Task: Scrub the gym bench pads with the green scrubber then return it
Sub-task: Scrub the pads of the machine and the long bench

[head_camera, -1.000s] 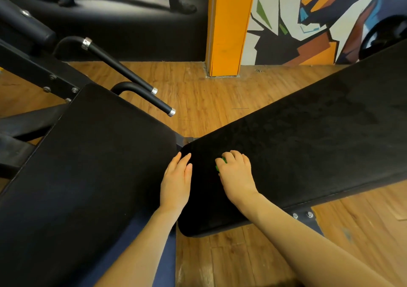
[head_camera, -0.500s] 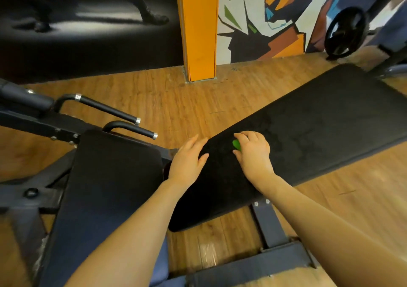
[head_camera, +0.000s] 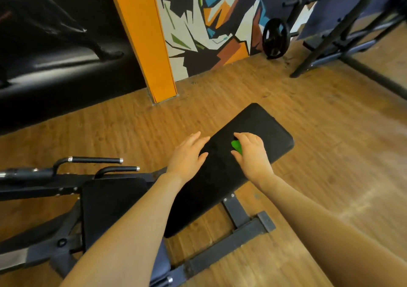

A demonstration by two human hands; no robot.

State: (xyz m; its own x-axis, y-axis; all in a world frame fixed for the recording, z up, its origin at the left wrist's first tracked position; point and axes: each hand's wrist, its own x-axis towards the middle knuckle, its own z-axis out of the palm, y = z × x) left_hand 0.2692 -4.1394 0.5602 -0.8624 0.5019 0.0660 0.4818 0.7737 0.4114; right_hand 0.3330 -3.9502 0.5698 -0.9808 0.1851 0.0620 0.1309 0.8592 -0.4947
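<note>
The right hand (head_camera: 253, 154) curls over the green scrubber (head_camera: 237, 147), pressing it on the long bench pad (head_camera: 220, 176) near its far end. The left hand (head_camera: 187, 154) lies flat, fingers straight, on the pad's left edge. Beside sit the seat pad (head_camera: 110, 203), two handles (head_camera: 97, 160), an orange pillar (head_camera: 143, 37) and a weight plate (head_camera: 275, 38).

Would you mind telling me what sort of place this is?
Most likely a gym: a black padded adjustable bench on a steel frame, a round black weight plate standing near the painted mural wall, and a dark metal rack on the wooden floor.
</note>
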